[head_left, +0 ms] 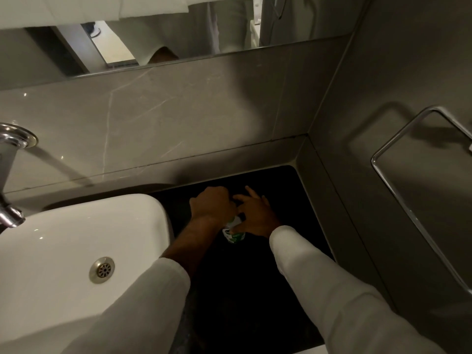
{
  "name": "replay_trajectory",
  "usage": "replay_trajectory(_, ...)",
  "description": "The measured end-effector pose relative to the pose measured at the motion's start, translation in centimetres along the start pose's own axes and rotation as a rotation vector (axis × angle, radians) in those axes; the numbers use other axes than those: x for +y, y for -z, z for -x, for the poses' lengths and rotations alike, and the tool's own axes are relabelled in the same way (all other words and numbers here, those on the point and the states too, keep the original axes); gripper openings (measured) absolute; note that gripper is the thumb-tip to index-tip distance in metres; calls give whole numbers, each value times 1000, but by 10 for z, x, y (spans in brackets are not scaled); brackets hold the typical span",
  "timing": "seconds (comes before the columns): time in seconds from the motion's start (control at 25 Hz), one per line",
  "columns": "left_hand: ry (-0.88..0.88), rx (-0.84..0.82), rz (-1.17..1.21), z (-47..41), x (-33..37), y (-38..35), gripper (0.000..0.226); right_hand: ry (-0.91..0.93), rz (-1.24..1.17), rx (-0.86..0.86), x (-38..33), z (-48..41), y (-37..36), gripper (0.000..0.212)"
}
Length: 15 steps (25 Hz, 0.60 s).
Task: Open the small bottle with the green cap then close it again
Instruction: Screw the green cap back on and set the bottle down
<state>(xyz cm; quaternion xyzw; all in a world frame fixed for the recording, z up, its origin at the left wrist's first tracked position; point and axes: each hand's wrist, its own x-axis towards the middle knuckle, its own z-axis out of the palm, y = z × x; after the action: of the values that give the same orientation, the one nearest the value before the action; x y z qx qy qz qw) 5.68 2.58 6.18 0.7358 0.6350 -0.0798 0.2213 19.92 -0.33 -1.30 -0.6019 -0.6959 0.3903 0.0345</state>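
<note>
Where the black counter (pixel 255 290) meets the white sink (pixel 76 238), a small white bottle (pixel 233 235) with green marks stands between two hands. The left hand (pixel 213 204) curls tight over its top, hiding the cap. The right hand (pixel 255 215) fingers (pixel 238 227) hold its side.

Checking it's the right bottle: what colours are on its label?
White with green patches on the bottle, seen in the head view.
</note>
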Motion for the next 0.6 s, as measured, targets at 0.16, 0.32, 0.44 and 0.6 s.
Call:
replay_trajectory(0.16,-116,-138,155,-10,-18,7,33,-5,29,8,1,6,-2,62)
replay_trajectory(0.32,-191,-150,255,-6,-29,3,24,17,6,49,6,16,-11,54)
replay_trajectory(0.44,-205,-133,270,3,-31,-11,22,27,-27,93,10,24,-19,49)
replay_trajectory(0.6,-159,-142,308,13,-32,-24,24,27,5,106,13,29,-26,47)
